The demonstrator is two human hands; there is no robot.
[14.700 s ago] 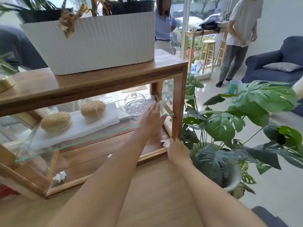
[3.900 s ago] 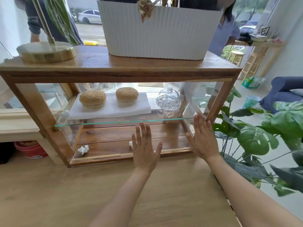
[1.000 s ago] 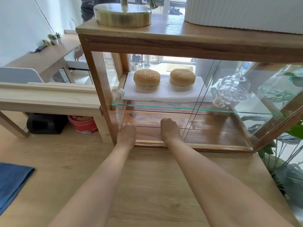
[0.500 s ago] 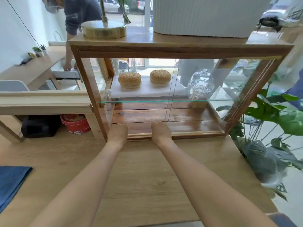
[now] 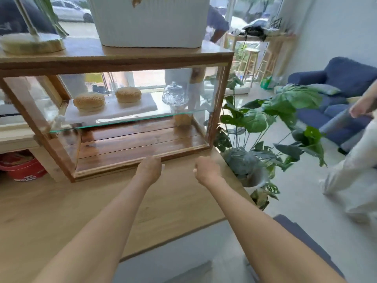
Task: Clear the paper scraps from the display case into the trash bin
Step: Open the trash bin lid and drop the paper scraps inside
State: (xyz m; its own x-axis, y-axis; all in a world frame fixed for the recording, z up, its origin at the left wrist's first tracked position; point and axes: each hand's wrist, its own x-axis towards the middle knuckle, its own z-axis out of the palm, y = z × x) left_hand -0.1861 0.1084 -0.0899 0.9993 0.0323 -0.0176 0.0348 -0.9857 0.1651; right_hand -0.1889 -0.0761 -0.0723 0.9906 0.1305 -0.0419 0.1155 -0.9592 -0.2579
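A light wooden table (image 5: 61,211) holds a wood-framed glass display case (image 5: 126,62) with two buns on its glass shelf and a bare wooden floor below. In front of the case, the left hand (image 5: 149,170) and right hand (image 5: 207,170) are both curled into fists. A sliver of white paper scrap (image 5: 194,170) shows at the right fist and another (image 5: 163,165) beside the left.

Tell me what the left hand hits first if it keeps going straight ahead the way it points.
Probably the case's bottom front rail, just ahead of the left hand. If the fist clears it, the wooden floor inside comes next; depth is unclear.
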